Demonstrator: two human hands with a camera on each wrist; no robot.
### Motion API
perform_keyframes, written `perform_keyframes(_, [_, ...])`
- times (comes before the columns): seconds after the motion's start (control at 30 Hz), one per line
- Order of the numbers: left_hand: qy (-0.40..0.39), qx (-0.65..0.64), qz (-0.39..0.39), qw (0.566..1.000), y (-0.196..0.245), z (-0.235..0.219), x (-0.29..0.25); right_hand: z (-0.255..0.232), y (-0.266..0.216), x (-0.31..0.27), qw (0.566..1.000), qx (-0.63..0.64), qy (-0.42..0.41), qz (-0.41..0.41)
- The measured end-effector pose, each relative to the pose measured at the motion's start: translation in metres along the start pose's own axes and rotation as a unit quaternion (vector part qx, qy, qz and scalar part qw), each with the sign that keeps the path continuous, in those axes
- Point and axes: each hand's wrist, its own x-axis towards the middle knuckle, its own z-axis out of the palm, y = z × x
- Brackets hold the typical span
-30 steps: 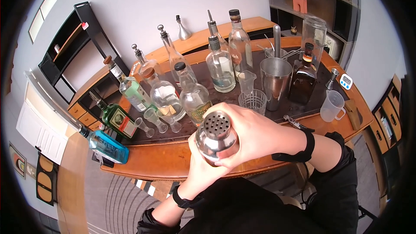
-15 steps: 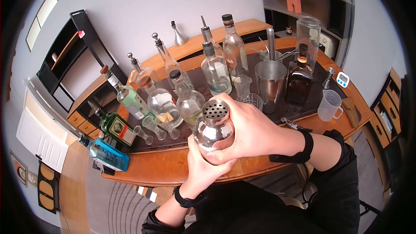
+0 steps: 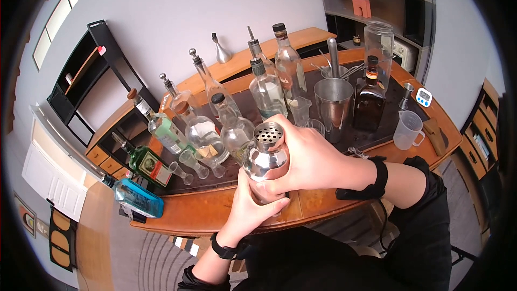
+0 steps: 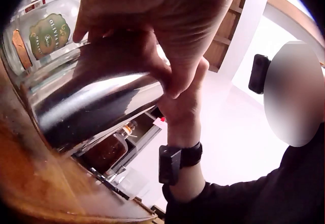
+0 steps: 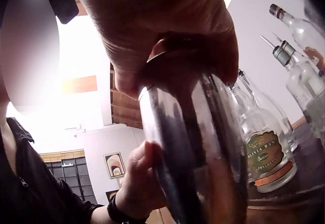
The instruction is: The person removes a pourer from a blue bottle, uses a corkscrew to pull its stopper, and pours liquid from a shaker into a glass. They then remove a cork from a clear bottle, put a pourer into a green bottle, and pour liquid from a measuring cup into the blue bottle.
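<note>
Shaker (image 3: 265, 163) between left hand (image 3: 252, 209) below, right hand (image 3: 307, 157) above.

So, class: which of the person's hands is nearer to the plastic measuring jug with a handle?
The right hand. It wraps the shaker top, on the side towards the measuring jug. The left hand holds the shaker's base, lower and farther away.

I hold the shaker (image 3: 265, 161) over the table's (image 3: 210, 207) near edge, my left hand (image 3: 253, 207) under it, my right hand (image 3: 307, 156) on its right side. Behind it bottles (image 3: 202, 124) run toward the left edge; the metal tin (image 3: 333, 105) and measuring jug (image 3: 406, 129) stand toward the right edge.
</note>
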Motion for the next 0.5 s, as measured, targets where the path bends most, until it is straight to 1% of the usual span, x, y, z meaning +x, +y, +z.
perform_keyframes(0.03, [0.004,0.047,0.004,0.999,-0.005,0.001,-0.001,0.004,0.004,-0.001,1.0,0.0,0.003,-0.001])
perform_keyframes(0.07, [0.021,0.037,0.019,0.999,-0.015,0.004,-0.002,0.007,0.008,-0.002,1.0,-0.019,0.021,-0.003])
perform_keyframes(0.1, [0.019,0.039,0.02,0.999,-0.026,0.006,-0.004,0.008,0.009,-0.003,0.998,-0.037,0.04,-0.006])
perform_keyframes(0.13, [0.031,0.072,0.031,0.996,-0.036,0.009,-0.007,0.007,0.009,-0.002,0.998,-0.037,0.044,-0.006])
perform_keyframes(0.17, [0.044,0.105,0.042,0.993,-0.039,0.013,-0.008,0.004,0.01,0.0,0.998,-0.041,0.04,0.01])
perform_keyframes(0.2, [0.05,0.169,0.055,0.983,-0.039,0.016,-0.008,0.002,0.01,0.001,0.998,-0.044,0.035,0.025])
perform_keyframes(0.23, [0.048,0.169,0.055,0.983,-0.036,0.018,-0.009,0.002,0.012,0.002,0.998,-0.043,0.037,0.026])
perform_keyframes(0.3, [0.066,0.129,-0.02,0.989,-0.029,0.022,-0.01,0.001,0.013,0.008,1.0,0.015,0.004,0.0])
perform_keyframes(0.33, [0.071,0.151,-0.007,0.986,-0.027,0.021,-0.009,-0.005,0.01,0.008,0.996,0.071,-0.031,0.049])
perform_keyframes(0.37, [0.069,0.151,-0.007,0.986,-0.029,0.02,-0.008,-0.007,0.013,0.012,0.996,0.071,-0.029,0.049])
perform_keyframes(0.43, [0.05,0.145,0.025,0.988,-0.034,0.018,-0.007,-0.006,0.025,0.018,0.977,0.189,-0.071,0.067])
perform_keyframes(0.47, [0.048,0.146,0.025,0.988,-0.033,0.019,-0.007,-0.005,0.028,0.018,0.975,0.201,-0.081,0.04])
perform_keyframes(0.5, [0.046,0.14,0.018,0.989,-0.029,0.019,-0.007,-0.004,0.028,0.019,0.975,0.202,-0.08,0.041])
